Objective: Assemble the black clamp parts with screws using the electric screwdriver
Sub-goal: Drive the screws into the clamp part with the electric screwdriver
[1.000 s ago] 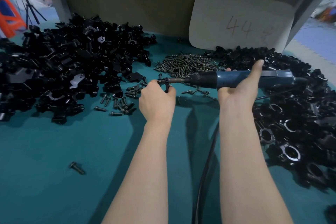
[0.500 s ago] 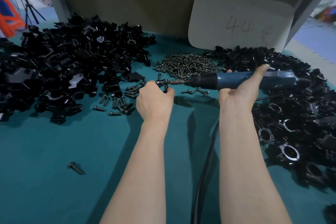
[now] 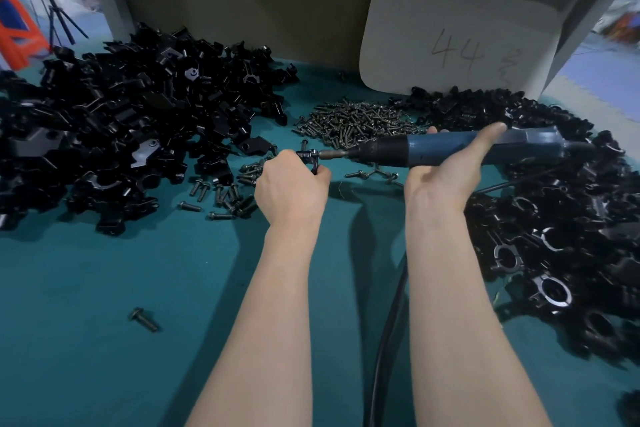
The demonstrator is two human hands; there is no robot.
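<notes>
Above the table (image 3: 104, 288) centre, a black clamp (image 3: 309, 158) is held in the closed grip of the left hand (image 3: 291, 184), and the electric screwdriver (image 3: 433, 149), grasped by the right hand (image 3: 446, 170), is set against it from 3 o'clock.

Horizontal blue screwdriver (image 3: 440, 147) against black clamp (image 3: 309, 158)

Teal mat (image 3: 86, 340) lies open in front; left heap (image 3: 104, 135), right heap (image 3: 571, 253) and screw pile (image 3: 356, 121) block beyond.

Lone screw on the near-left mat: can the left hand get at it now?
Probably: the lone screw lies on bare mat, nothing between it and the left hand. But that hand grips a clamp part, so it must let go first.
</notes>
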